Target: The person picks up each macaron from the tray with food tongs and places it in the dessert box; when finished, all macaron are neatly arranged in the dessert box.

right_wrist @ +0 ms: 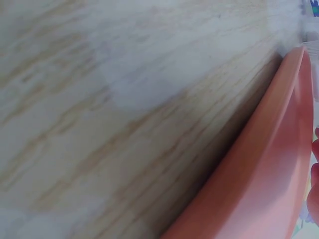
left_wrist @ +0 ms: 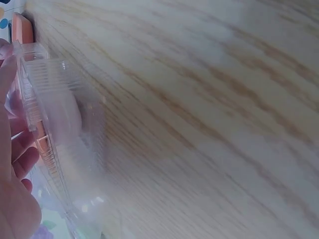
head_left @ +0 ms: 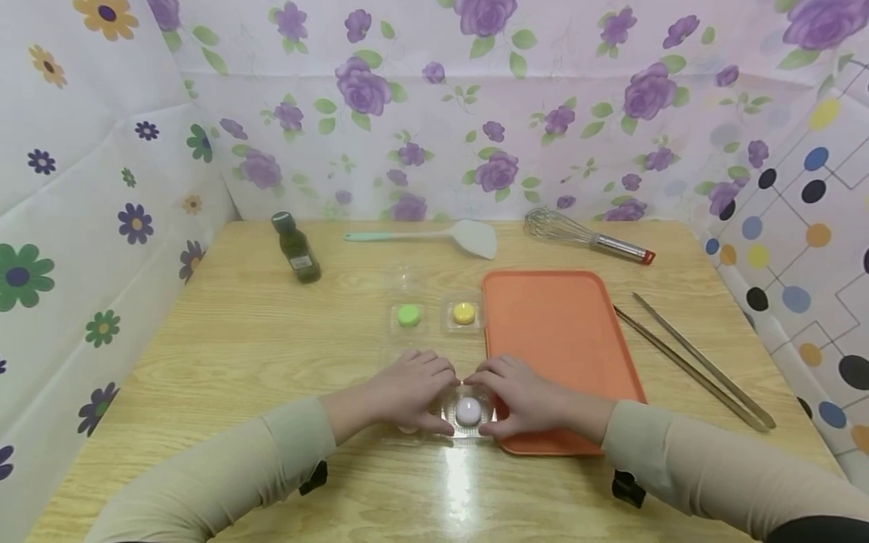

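Note:
A small clear plastic box (head_left: 467, 434) with a round, pale lilac piece (head_left: 468, 411), like a macaron, sits at the tray's near left corner. My left hand (head_left: 417, 388) grips its left side, thumb at the front and fingers at the back. On the opposite side my right hand (head_left: 512, 392) holds it the same way, above the tray's edge. Partly hidden under my left hand is another clear box (left_wrist: 65, 109) with a pale round piece inside. In the right wrist view only some fingertips (right_wrist: 315, 184) show at the right edge.
An orange tray (head_left: 553, 324) lies on the right, with metal tongs (head_left: 699, 362) beside it. Behind my hands stand clear boxes with a green piece (head_left: 409, 315) and a yellow piece (head_left: 465, 313). Farther back are a dark bottle (head_left: 297, 249), a spatula (head_left: 471, 237) and a whisk (head_left: 587, 235).

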`<control>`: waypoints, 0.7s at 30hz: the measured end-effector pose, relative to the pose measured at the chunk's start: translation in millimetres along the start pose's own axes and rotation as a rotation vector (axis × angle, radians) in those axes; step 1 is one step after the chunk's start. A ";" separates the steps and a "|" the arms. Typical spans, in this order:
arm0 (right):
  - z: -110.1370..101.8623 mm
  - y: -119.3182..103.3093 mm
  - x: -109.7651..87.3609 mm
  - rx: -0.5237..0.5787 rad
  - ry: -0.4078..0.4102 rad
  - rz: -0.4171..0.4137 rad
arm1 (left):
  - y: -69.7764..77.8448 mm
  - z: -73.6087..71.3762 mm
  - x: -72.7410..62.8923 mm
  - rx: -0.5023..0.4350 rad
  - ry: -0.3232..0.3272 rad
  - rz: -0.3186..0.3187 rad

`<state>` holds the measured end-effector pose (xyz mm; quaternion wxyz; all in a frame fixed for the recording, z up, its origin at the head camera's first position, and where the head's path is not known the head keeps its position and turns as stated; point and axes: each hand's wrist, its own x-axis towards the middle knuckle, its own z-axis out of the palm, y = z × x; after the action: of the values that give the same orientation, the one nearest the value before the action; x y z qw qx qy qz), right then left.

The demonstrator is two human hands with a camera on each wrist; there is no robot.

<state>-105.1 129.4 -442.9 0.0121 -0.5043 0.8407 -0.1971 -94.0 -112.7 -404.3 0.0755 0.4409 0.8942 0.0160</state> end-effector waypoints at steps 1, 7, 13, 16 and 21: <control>-0.5 -0.1 0.4 0.003 -0.002 0.002 | -0.3 -0.1 -0.2 -0.002 0.004 -0.001; -6.1 -2.0 2.1 0.039 -0.029 0.056 | -1.1 1.2 -0.6 -0.006 0.024 -0.017; -10.3 -2.7 2.6 0.065 -0.052 0.098 | -2.3 3.5 -1.4 -0.028 0.037 -0.048; -14.3 -3.3 4.4 0.102 -0.043 0.105 | -5.5 1.7 -2.7 -0.048 0.050 -0.065; -19.9 0.0 15.7 0.169 0.002 0.119 | -19.6 -4.7 -9.5 -0.133 0.112 -0.137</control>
<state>-117.1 122.4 -421.8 0.0654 -0.4503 0.8496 -0.2668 -104.5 -132.0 -400.3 0.0556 0.3712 0.9221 0.0946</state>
